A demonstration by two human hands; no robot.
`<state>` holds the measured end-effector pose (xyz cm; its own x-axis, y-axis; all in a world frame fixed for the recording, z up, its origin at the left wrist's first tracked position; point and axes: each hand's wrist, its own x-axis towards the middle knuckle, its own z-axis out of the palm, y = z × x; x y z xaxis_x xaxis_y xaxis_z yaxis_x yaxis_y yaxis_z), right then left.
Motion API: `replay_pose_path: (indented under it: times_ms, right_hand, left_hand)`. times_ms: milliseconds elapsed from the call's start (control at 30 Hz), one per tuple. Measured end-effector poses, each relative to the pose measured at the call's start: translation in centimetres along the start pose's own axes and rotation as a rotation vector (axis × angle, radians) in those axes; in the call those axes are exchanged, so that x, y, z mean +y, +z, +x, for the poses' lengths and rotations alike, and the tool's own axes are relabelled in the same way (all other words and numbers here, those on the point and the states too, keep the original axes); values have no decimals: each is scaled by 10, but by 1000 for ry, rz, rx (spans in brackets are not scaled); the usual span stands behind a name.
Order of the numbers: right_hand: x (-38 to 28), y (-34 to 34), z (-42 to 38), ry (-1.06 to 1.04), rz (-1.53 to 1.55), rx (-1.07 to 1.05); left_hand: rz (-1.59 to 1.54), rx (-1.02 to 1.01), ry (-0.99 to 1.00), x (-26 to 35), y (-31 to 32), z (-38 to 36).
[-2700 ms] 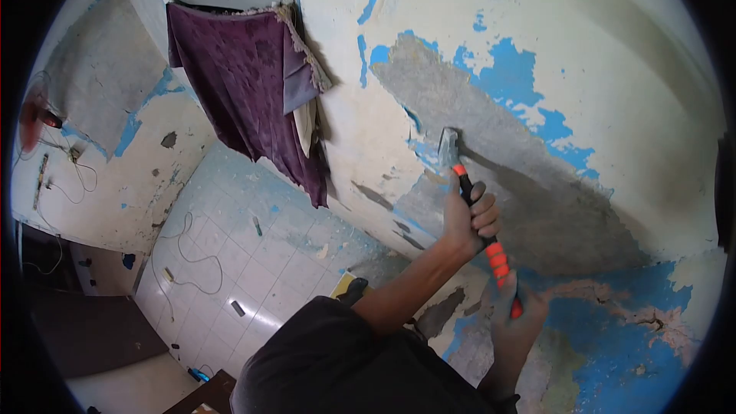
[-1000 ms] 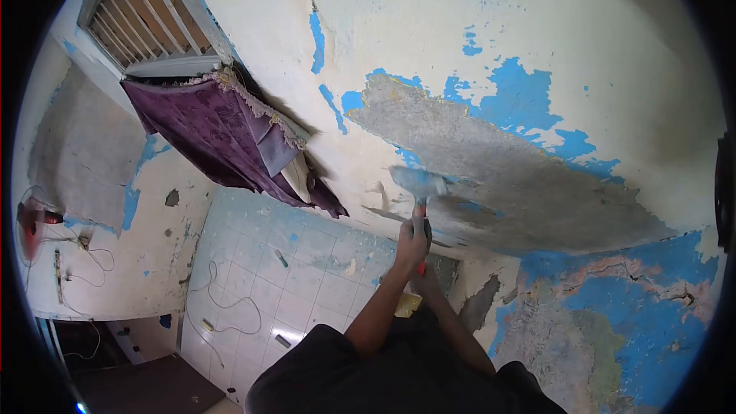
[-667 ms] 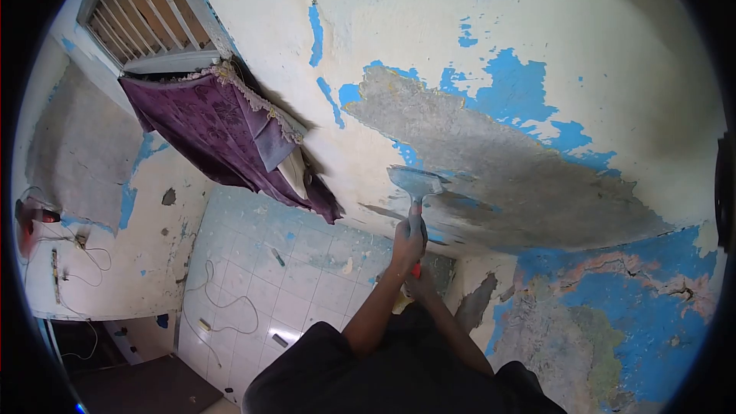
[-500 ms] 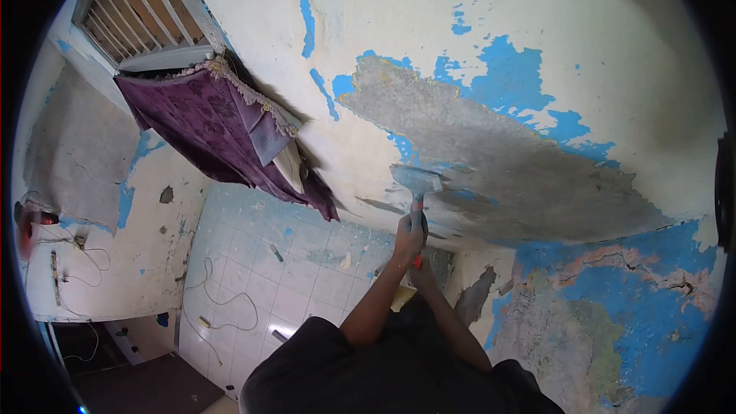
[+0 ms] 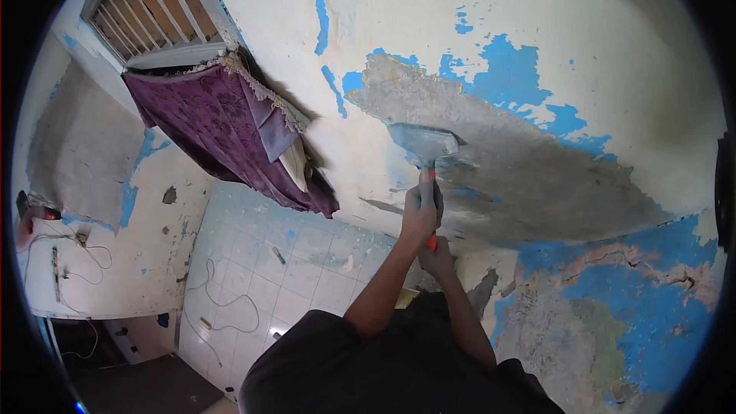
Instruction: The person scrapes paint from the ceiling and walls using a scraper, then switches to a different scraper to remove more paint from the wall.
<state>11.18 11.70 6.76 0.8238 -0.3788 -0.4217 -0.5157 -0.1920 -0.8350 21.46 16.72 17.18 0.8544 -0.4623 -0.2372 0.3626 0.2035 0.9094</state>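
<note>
left hand (image 5: 420, 211): our fingers wrap the scraper (image 5: 426, 144) handle | right hand (image 5: 438, 259): we grip lower — around its end | blade: over the grey patch (image 5: 529, 165)'s left edge

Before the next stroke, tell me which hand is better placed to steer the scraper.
Probably the left hand: it grips the handle nearer the blade, while the right hand holds lower, near the handle's end.

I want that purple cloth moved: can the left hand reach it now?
Probably not as is: the left hand grips the scraper, though nothing visible blocks its way to the purple cloth.
</note>
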Motion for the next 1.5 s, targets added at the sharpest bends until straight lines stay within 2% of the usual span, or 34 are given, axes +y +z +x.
replay_pose_path:
  times_ms: [33,100,167,233,300,367,400,467,567,633,700,767,867,900,967,1000,1033,1100,1167,1333,1433,1500]
  right_hand:
    - [-15,-1,-11,47,-43,-10]
    - [27,25,-6,-81,-86,104]
    - [42,37,-5,-231,-58,220]
    - [31,26,-4,-218,-39,200]
    - [-16,-13,-4,-48,-32,38]
    - [-8,1,-12,55,-68,78]
    - [1,9,-17,59,-108,120]
    - [9,13,-20,66,-112,145]
    - [27,-4,-2,-54,-26,103]
    - [8,-11,-13,-2,-5,71]
    - [5,-7,-21,-12,-49,85]
    - [18,8,-27,-86,-162,141]
    - [4,-11,1,-80,-86,133]
    - [-18,-21,6,-195,-2,125]
    - [-22,-22,7,-160,40,70]
    - [-25,-23,8,-145,60,46]
    - [-17,-13,1,-240,161,73]
    - [29,0,-10,-136,115,54]
    - [41,0,-5,-77,113,16]
    - [34,-8,-20,0,66,-23]
    - [48,-4,-22,8,248,-57]
    - [29,-15,-26,-54,78,8]
  left_hand:
    - [8,-16,-7,-6,-3,0]
    - [79,-13,-33,-35,-13,-2]
    - [28,-17,-90,-33,-18,-6]
    - [-56,-19,-103,-18,-14,-6]
    - [-176,-7,-65,14,3,0]
    - [-40,1,-27,-10,-1,-2]
    - [23,2,-7,-28,-4,-3]
    - [-26,22,-108,-35,-7,-4]
    - [-155,16,-148,-8,-2,-9]
    - [-244,16,-141,6,5,-4]
    - [-93,23,-124,-30,-1,-7]
    - [-34,29,-70,-37,1,-3]
    - [-78,5,0,1,8,-7]
    - [-110,-28,16,29,15,-3]
    - [-131,-72,37,51,20,-2]
    - [-76,-24,32,40,19,-3]
    - [-23,21,25,14,15,-4]
    - [-13,60,-33,-28,10,-6]
    - [-86,67,-134,-49,3,-6]
    - [-171,57,-180,-34,7,-12]
    - [-184,30,-215,-51,4,-16]
    - [-179,28,-144,-43,10,-9]
